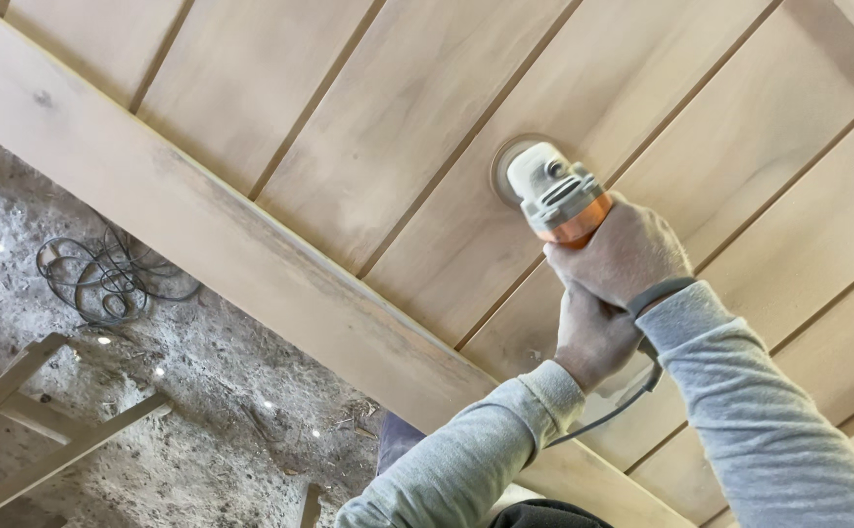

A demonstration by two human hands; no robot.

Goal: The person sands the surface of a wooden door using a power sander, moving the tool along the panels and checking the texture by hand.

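Now | both hands [608,293] clamped round dusty grey-orange sander [556,196] | disc, seemingly flat, on pale planks [398,108]

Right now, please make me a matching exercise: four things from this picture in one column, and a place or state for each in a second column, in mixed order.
Things:
1. angle grinder
2. coiled cable
3. left hand
4. right hand

Places or states:
A. lies on the rough grey ground at the left
B. wraps the tool's body just behind the orange band
C. its disc is pressed flat on the wooden panel
D. grips the tool's rear end, nearer the camera

Right pairs: 1-C, 2-A, 3-D, 4-B
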